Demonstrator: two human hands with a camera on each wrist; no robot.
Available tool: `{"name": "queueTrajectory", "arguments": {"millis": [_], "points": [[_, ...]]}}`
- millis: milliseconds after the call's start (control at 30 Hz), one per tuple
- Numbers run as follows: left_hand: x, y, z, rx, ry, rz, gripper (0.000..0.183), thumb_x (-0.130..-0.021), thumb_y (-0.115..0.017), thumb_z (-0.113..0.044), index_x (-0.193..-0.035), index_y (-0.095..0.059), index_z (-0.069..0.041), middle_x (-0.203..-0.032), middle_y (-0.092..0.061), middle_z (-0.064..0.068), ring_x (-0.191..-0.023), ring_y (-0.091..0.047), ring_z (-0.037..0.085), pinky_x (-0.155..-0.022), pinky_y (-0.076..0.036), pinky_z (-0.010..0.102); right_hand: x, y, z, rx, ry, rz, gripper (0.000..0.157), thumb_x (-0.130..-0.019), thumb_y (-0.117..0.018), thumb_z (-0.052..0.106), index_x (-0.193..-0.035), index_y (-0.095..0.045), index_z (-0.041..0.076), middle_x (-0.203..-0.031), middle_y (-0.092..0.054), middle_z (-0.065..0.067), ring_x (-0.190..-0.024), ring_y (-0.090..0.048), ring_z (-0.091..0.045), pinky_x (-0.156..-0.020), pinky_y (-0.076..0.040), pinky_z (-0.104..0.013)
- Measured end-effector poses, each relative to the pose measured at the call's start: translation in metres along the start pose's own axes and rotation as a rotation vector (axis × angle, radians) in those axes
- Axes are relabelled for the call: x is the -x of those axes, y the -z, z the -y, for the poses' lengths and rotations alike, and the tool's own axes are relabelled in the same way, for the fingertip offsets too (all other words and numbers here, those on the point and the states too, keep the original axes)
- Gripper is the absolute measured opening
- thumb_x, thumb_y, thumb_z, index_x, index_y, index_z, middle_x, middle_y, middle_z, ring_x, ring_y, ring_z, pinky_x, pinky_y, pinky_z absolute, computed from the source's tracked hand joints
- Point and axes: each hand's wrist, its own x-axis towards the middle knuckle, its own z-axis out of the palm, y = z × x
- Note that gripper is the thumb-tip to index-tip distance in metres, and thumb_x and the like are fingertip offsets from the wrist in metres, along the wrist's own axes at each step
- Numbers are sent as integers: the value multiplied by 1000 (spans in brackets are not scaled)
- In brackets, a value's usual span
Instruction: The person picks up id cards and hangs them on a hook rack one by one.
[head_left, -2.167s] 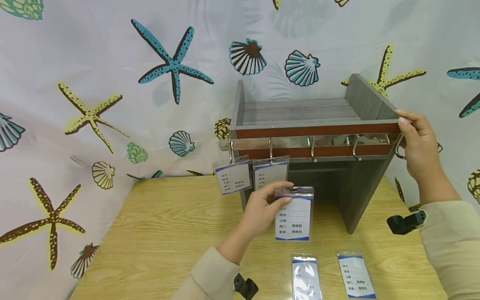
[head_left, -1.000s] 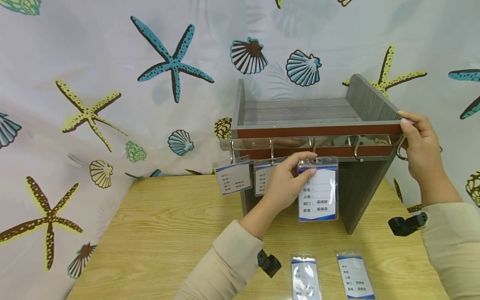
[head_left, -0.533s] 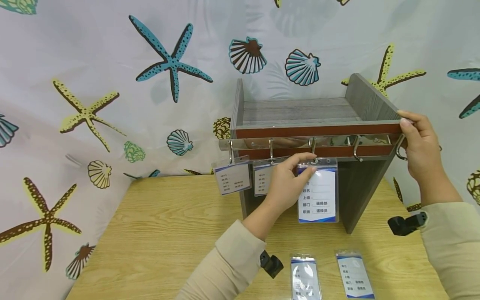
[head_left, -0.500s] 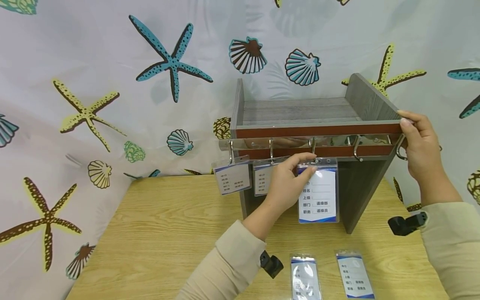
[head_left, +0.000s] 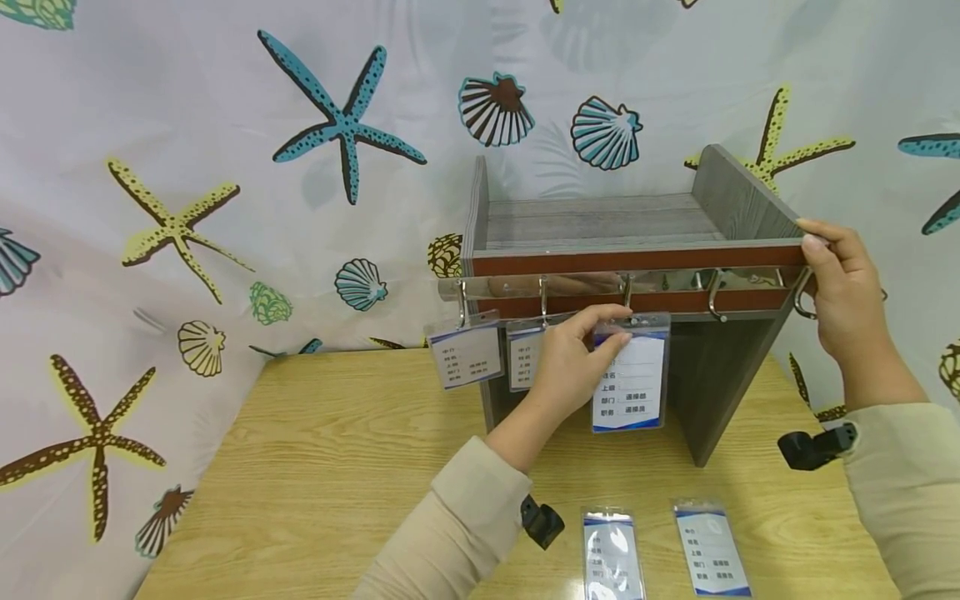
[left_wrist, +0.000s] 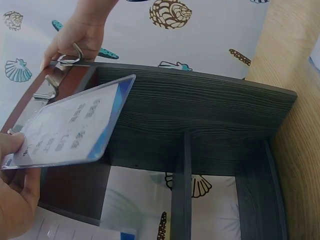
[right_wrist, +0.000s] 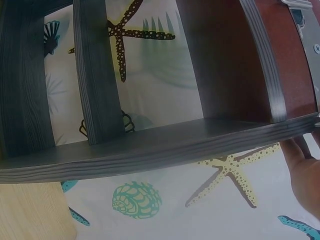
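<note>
My left hand (head_left: pixel 573 358) pinches a clear-sleeved ID badge (head_left: pixel 630 383) by its top left edge. The badge's top edge is right at the tip of the middle hook (head_left: pixel 627 293) on the metal rail. In the left wrist view the badge (left_wrist: pixel 75 125) tilts outward from the rack, thumb on its face. My right hand (head_left: pixel 847 287) grips the front right corner of the grey wooden rack (head_left: pixel 600 221), beside the rightmost hook (head_left: pixel 802 296). Two other badges hang on the left hooks: one badge (head_left: pixel 467 354) in full view, the other badge (head_left: pixel 522 360) partly behind my left hand.
Two more badges lie on the wooden table in front of the rack, a left badge (head_left: pixel 613 554) and a right badge (head_left: pixel 711 550). Another hook (head_left: pixel 716 296) without a badge is right of the middle one. A patterned curtain (head_left: pixel 225 125) stands behind the rack.
My left hand has raised the badge from below the rail up and right to the middle hook. In the last half second the badge's lower edge shifted slightly up and left. My right hand stays put.
</note>
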Motion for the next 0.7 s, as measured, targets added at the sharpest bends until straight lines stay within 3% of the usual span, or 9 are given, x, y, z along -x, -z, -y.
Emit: {"name": "queueTrajectory", "arguments": {"millis": [267,433,533,600,700], "points": [[-2,-3,8,-119,-98,-14,25,-83,-57,-13,-108,-58,-14,-92,-61,-2,-41,-30,8,-39,-29,17,0,1,0,17,-9,-13,26,-90,-45,14,-114,-51,6,-94,-52,-2,-83,-52,-9,-70,-40,-17],[-4,-4,11,-157,-136,-31,25,-83,-57,-12,-108,-58,-13,-98,-60,-1,-61,-46,4,-45,-32,16,-1,0,0,2,-1,-12,26,-90,-45,13,-114,-51,6,-94,-53,-3,-82,-52,-9,-69,-41,-17],[-5,-5,13,-162,-150,-40,24,-84,-57,-12,-108,-57,-12,-97,-60,-1,-73,-49,3,-48,-34,15,-1,0,0,-6,3,-11,26,-90,-45,12,-114,-51,5,-93,-53,-3,-81,-52,-10,-69,-41,-18],[-5,-6,14,-160,-161,-47,25,-84,-57,-12,-109,-56,-11,-95,-60,0,-65,-48,3,-47,-34,15,-1,0,0,-3,3,-13,26,-90,-45,12,-114,-51,5,-93,-53,-3,-81,-52,-10,-69,-41,-18],[-4,-6,18,-137,-191,-62,30,-84,-56,-11,-114,-52,-10,-74,-55,1,-51,-39,5,-44,-32,16,-1,0,0,9,-1,-15,26,-90,-45,13,-114,-51,6,-93,-52,-3,-82,-52,-9,-69,-40,-18]]}}
